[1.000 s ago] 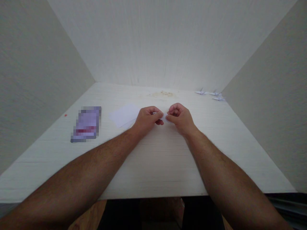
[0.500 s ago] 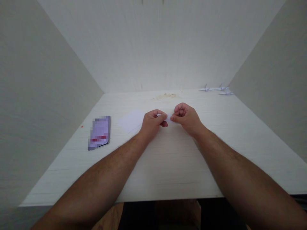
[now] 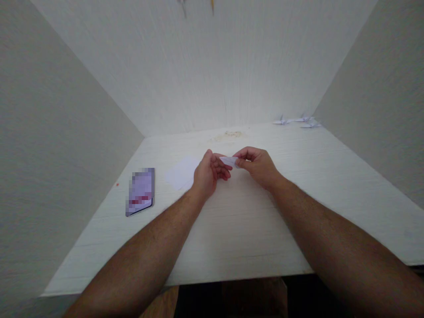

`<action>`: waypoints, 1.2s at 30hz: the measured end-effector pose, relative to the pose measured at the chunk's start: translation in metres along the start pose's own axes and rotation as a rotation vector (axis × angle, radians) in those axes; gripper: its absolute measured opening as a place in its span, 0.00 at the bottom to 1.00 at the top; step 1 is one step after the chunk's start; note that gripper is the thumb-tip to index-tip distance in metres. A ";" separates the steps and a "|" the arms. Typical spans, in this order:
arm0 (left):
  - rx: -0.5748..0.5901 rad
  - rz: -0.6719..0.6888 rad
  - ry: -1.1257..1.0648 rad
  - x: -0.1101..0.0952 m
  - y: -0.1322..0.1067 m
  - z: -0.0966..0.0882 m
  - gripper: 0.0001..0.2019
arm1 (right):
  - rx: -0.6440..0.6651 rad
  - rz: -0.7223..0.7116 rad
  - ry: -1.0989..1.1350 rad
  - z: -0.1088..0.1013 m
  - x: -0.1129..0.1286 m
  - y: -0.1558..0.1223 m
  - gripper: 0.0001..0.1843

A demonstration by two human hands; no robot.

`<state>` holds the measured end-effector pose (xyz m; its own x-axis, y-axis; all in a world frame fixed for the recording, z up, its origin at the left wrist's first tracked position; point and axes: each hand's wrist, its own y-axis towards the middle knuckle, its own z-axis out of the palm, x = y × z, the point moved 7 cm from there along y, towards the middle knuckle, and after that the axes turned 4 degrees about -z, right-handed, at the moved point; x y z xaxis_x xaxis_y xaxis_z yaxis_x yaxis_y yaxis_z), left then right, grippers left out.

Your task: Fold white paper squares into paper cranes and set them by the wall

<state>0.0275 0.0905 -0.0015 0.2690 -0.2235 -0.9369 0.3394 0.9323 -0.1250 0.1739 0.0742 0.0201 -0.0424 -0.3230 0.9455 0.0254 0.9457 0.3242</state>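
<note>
A small folded piece of white paper (image 3: 229, 161) with a pointed left end is pinched between the thumb and fingers of my right hand (image 3: 260, 165). My left hand (image 3: 209, 173) is just left of it, palm turned inward, thumb raised and fingers loosely curled and apart. Its fingertips lie behind and below the paper's pointed end; whether they touch it I cannot tell. Both hands are over the middle of the white table (image 3: 238, 229). Loose white paper sheets (image 3: 180, 172) lie flat beside my left wrist, partly covered by it.
A phone or tablet (image 3: 141, 192) with a blurred-out screen lies on the left. Several folded paper cranes (image 3: 303, 120) stand at the back right corner. A brownish worn patch (image 3: 232, 134) marks the table's rear. Pale walls (image 3: 228, 66) enclose the back and both sides.
My left thumb has lifted off the folded paper and the left fingers have loosened. The paper now shows more fully in my right hand's pinch. The view has shifted slightly.
</note>
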 end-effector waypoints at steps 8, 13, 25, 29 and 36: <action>0.026 0.014 0.059 0.002 0.000 0.002 0.20 | 0.042 -0.135 0.033 0.001 0.002 0.000 0.03; 0.013 0.049 0.015 0.002 0.001 -0.001 0.27 | -0.013 -0.117 -0.056 -0.002 0.000 0.000 0.12; -0.095 0.214 0.214 -0.003 0.001 -0.006 0.09 | -0.042 0.059 -0.162 0.002 -0.003 -0.004 0.07; -0.087 0.236 0.315 -0.003 0.001 -0.006 0.07 | -0.035 0.031 -0.232 0.002 0.002 -0.004 0.06; -0.090 0.131 0.396 -0.003 -0.003 -0.002 0.08 | -0.016 -0.027 -0.363 0.003 0.006 -0.005 0.05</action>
<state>0.0243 0.0892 0.0013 -0.0682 0.0088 -0.9976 0.2406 0.9706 -0.0079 0.1709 0.0677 0.0243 -0.3953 -0.3104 0.8645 0.0349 0.9354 0.3519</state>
